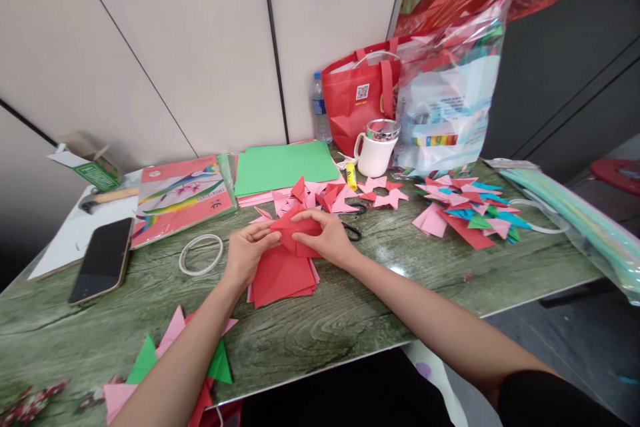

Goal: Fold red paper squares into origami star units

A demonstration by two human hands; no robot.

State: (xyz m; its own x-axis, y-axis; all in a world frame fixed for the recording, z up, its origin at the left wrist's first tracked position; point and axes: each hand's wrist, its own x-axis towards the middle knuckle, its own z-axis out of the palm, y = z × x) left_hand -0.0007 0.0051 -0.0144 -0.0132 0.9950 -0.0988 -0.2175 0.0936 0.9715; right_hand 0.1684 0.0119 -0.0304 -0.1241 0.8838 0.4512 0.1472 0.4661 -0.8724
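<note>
Both hands meet at the middle of the table over a folded red paper piece (295,232). My left hand (249,249) pinches its left end with thumb and fingertips. My right hand (325,235) presses on its right side with the fingers curled over it. Under the hands lies a stack of red paper squares (281,277). Behind them is a heap of folded pink and red shapes (320,196), with black scissors (354,232) partly hidden by my right hand.
A phone (103,259), white ring (201,254), paper pack (181,197) and hammer (107,198) lie left. Green sheets (286,165), white mug (376,147), red bag (357,97), clear plastic bag (447,110) stand behind. Folded stars (467,208) lie right, triangles (173,353) near the front edge.
</note>
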